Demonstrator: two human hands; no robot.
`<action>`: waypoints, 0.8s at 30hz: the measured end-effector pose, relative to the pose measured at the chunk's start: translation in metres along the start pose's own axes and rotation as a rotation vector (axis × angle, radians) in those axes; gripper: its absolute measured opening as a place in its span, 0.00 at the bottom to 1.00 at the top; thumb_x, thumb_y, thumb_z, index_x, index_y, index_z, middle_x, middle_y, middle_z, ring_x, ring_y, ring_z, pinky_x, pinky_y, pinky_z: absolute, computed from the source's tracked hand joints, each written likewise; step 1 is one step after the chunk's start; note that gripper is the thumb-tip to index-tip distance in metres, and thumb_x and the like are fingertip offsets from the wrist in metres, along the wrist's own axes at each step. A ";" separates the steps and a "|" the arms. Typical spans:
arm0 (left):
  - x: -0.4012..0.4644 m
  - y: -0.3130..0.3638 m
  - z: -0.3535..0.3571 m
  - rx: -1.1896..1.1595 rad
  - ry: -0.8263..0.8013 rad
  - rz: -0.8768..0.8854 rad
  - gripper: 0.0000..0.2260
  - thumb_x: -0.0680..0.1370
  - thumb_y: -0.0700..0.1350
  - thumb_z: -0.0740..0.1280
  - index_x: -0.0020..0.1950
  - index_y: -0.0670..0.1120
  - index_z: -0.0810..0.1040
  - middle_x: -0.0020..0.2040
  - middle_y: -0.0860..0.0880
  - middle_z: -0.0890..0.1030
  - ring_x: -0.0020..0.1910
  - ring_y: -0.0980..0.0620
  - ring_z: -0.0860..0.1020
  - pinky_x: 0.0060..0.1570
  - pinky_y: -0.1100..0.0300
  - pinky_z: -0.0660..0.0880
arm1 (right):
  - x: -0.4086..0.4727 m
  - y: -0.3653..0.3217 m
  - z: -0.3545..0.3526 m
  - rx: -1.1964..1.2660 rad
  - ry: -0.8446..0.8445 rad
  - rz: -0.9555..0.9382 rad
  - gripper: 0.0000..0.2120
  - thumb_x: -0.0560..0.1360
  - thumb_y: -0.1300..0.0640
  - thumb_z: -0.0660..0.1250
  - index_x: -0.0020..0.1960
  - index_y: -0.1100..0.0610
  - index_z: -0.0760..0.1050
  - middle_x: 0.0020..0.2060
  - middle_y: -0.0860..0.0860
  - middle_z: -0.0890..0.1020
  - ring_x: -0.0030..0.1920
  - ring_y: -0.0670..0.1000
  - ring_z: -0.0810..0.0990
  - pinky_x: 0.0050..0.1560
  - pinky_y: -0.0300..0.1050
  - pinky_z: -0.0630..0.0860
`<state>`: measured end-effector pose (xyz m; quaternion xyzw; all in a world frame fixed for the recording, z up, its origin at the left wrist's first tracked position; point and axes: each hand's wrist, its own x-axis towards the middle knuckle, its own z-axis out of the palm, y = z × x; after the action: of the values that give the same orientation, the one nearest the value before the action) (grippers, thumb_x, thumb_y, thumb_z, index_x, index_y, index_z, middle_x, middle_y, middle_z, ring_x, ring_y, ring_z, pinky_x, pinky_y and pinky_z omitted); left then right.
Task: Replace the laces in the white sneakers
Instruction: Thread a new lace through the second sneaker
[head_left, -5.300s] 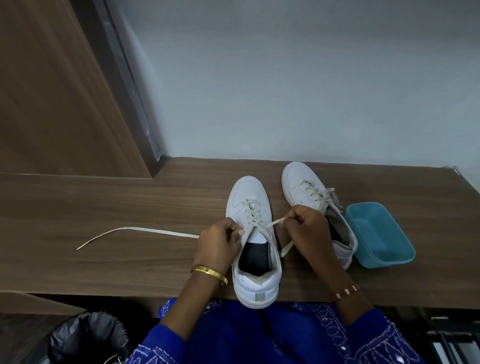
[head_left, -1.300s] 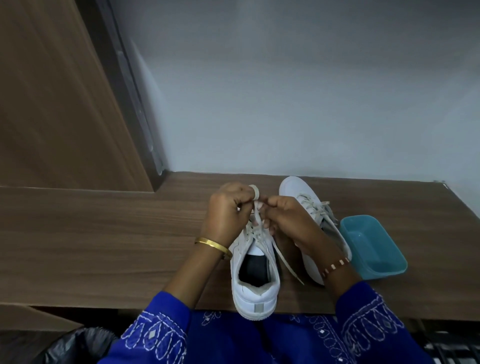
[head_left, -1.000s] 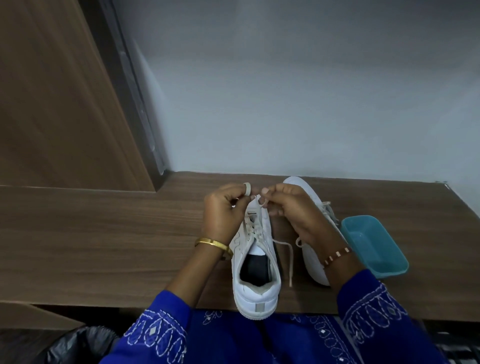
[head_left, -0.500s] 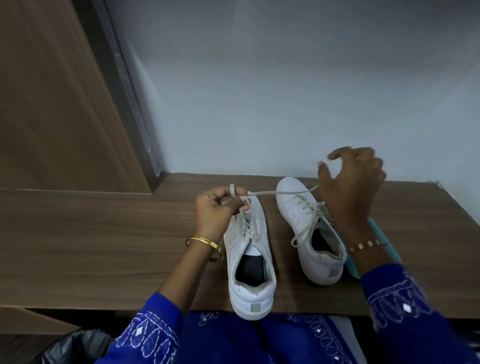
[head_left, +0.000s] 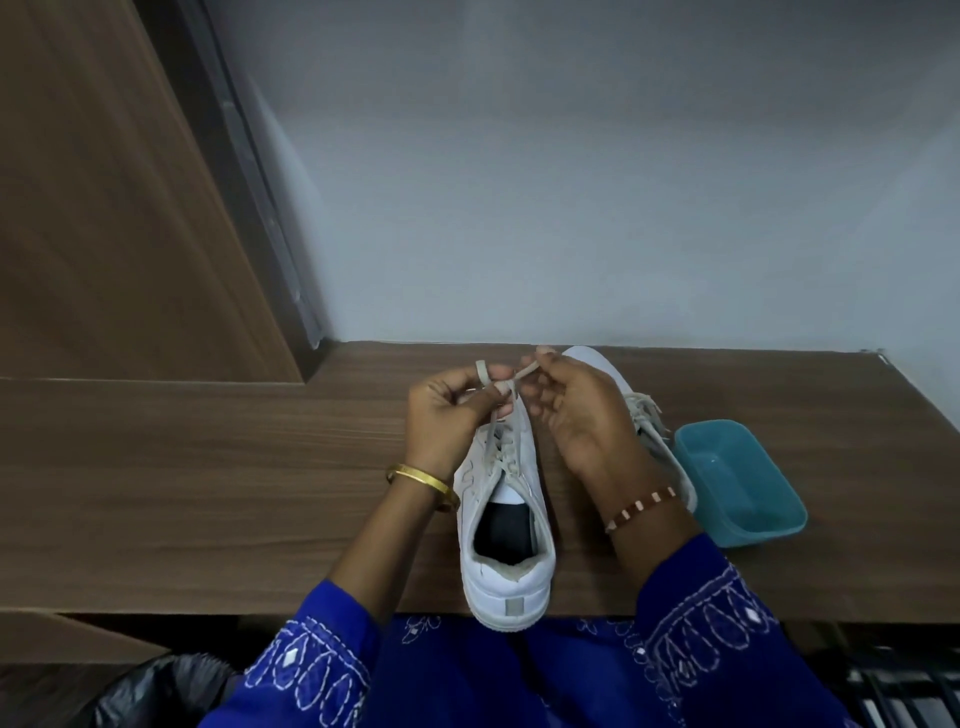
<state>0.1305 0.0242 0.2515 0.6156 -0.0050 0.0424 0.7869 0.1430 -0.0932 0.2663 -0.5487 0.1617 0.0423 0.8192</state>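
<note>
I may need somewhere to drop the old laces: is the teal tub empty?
Empty as far as shows: the teal tub has a bare blue floor, with no lace or other item visible inside.

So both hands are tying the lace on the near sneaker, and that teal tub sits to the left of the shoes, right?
Not quite. The head view shows the teal tub to the right of the shoes, beside the far sneaker. The rest holds: left hand and right hand both pinch the lace over the near sneaker.
</note>
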 end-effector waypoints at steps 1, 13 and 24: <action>-0.001 -0.001 0.001 -0.024 -0.021 -0.004 0.09 0.74 0.29 0.63 0.43 0.40 0.80 0.33 0.51 0.83 0.33 0.57 0.81 0.43 0.62 0.79 | -0.001 -0.002 -0.001 0.105 -0.021 0.023 0.10 0.78 0.59 0.61 0.39 0.58 0.74 0.35 0.52 0.80 0.37 0.49 0.77 0.38 0.40 0.72; 0.004 -0.046 -0.069 -0.592 0.308 -0.339 0.15 0.81 0.37 0.49 0.36 0.45 0.64 0.21 0.54 0.63 0.17 0.59 0.60 0.18 0.70 0.57 | 0.001 0.018 -0.055 -0.092 0.275 -0.081 0.15 0.78 0.65 0.54 0.32 0.58 0.64 0.20 0.48 0.64 0.17 0.43 0.59 0.18 0.33 0.57; 0.004 -0.051 -0.081 0.763 0.255 -0.073 0.11 0.78 0.40 0.62 0.38 0.41 0.80 0.20 0.52 0.74 0.26 0.58 0.76 0.28 0.67 0.67 | 0.007 0.027 -0.070 -1.130 0.328 -0.367 0.09 0.76 0.60 0.61 0.39 0.62 0.75 0.29 0.49 0.72 0.32 0.49 0.72 0.31 0.37 0.69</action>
<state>0.1343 0.0906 0.1826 0.8532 0.1305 0.0894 0.4970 0.1272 -0.1472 0.2159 -0.9161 0.1411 -0.1055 0.3602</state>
